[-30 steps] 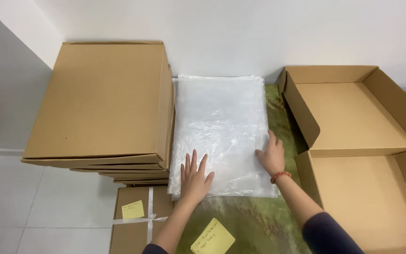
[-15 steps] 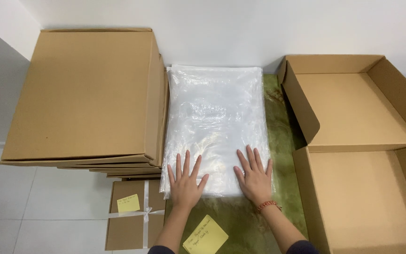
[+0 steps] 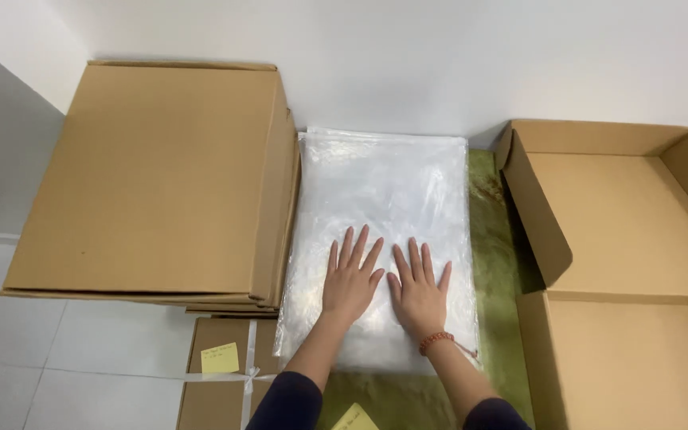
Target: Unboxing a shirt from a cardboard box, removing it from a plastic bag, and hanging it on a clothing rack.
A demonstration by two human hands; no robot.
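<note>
Beside the stack of flat cardboard boxes, the left hand and right hand press, fingers spread, on the clear plastic bag stack lying on the green mat, apparently smoothing it, left of the open carton.

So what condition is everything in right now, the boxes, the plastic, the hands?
Left hand: flat, fingers spread, pressing on the plastic.
Right hand: flat, fingers spread, beside the left one.
Stack of clear plastic bags: lying flat, empty-looking.
Open cardboard box: lid flipped up, nothing inside.
Stack of flattened boxes: folded flat, piled up.
Taped carton: shut, yellow note on top.
</note>
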